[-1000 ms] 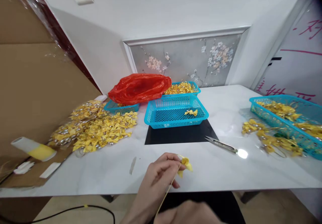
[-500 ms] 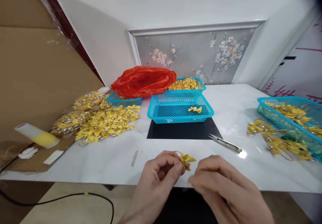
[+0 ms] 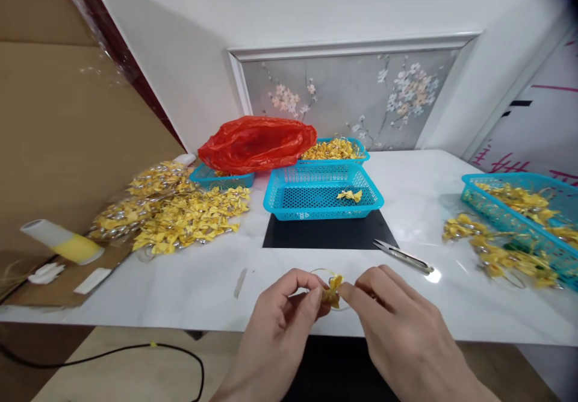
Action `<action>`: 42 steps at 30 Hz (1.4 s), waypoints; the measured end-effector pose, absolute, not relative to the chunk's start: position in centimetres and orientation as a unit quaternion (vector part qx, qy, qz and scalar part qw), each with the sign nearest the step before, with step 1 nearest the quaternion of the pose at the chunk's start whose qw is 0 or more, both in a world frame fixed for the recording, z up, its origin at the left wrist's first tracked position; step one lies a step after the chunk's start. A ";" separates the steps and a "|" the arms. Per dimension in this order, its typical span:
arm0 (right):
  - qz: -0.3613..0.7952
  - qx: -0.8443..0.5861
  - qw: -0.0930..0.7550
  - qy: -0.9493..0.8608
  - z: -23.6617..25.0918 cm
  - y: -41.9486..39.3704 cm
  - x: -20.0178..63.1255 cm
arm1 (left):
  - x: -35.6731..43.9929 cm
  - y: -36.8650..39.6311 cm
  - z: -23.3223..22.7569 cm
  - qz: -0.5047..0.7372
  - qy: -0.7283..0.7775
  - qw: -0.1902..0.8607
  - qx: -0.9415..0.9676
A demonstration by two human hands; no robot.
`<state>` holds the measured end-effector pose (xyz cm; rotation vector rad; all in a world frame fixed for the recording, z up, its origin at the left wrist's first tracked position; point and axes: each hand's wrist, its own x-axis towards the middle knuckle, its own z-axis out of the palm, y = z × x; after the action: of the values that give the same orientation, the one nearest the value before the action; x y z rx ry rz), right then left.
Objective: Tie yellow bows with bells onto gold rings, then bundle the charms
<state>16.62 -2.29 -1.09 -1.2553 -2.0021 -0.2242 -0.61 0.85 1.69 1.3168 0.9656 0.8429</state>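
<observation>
Between my hands, over the table's front edge, is a small yellow ribbon bow (image 3: pixel 333 292) with a thin gold cord looping out around it. My left hand (image 3: pixel 289 312) pinches the bow's left side between thumb and index finger. The fingers of my right hand (image 3: pixel 397 318) are closed at the bow's right edge, where the cord also runs; exactly what lies in that pinch is hidden. Beyond them, a blue plastic basket (image 3: pixel 324 214) on a black mat (image 3: pixel 329 235) holds one yellow bow (image 3: pixel 350 195). Thread snips (image 3: pixel 404 256) lie right of the mat.
A heap of yellow bows (image 3: pixel 189 218) covers the table's left side. A red plastic bag (image 3: pixel 257 143) sits on a basket behind. More bows fill a back basket (image 3: pixel 335 148) and a right basket (image 3: pixel 519 200). A tube roll (image 3: pixel 63 242) lies far left.
My right hand has moved left and up to the bow, its fingers now touching it. The bow has turned, and its cord loop now shows on both sides.
</observation>
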 end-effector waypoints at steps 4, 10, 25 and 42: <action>-0.051 -0.488 0.369 -0.790 -1.2 -2.3 16.8 | -0.5 1.1 1.5 0.361 0.425 0.600 0.574; -0.042 -0.497 0.397 -0.771 -1.1 -2.4 16.0 | -0.5 0.8 1.0 0.350 0.430 0.579 0.597; -0.008 -0.483 0.421 -0.768 -1.0 -2.2 16.2 | -0.5 1.2 0.8 0.333 0.432 0.539 0.642; -0.007 -0.500 0.442 -0.744 -2.0 -2.3 14.6 | 0.4 1.3 0.0 0.370 0.446 0.310 0.754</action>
<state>14.62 -2.33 -1.96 -1.2415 -1.8464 -0.0177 0.43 1.26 0.02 1.9907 1.1795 0.9781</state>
